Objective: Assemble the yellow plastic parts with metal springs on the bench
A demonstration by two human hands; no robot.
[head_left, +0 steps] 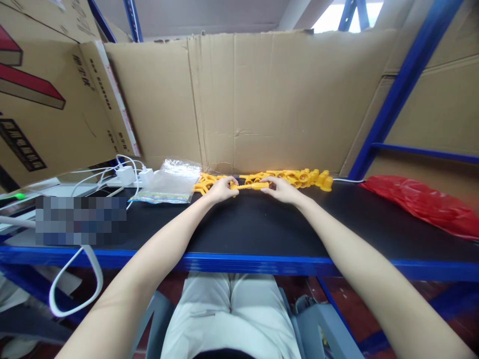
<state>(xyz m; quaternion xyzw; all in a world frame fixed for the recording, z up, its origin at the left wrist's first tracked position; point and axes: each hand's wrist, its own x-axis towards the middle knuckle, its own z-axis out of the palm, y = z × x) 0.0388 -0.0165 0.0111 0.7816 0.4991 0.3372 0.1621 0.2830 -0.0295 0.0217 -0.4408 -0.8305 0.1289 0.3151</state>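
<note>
Between my hands is a slim yellow plastic piece point(258, 186), lying roughly level just above the black tabletop point(247, 229). My left hand point(223, 189) is closed around its left end, and my right hand point(280, 190) pinches its right end. Behind and to the left of my left hand are yellow branched plastic parts point(203, 185). More yellow parts, several of them cup-shaped point(302, 177), sit in a row behind and right of my right hand. My fingers hide part of the piece, so its exact kind is unclear.
A clear plastic bag point(168, 182) lies left of the parts, near white chargers point(126, 175) with cables. A red plastic bag point(419, 202) rests at the right. Cardboard point(277, 99) walls the back, and a blue metal edge point(254, 264) runs along the front.
</note>
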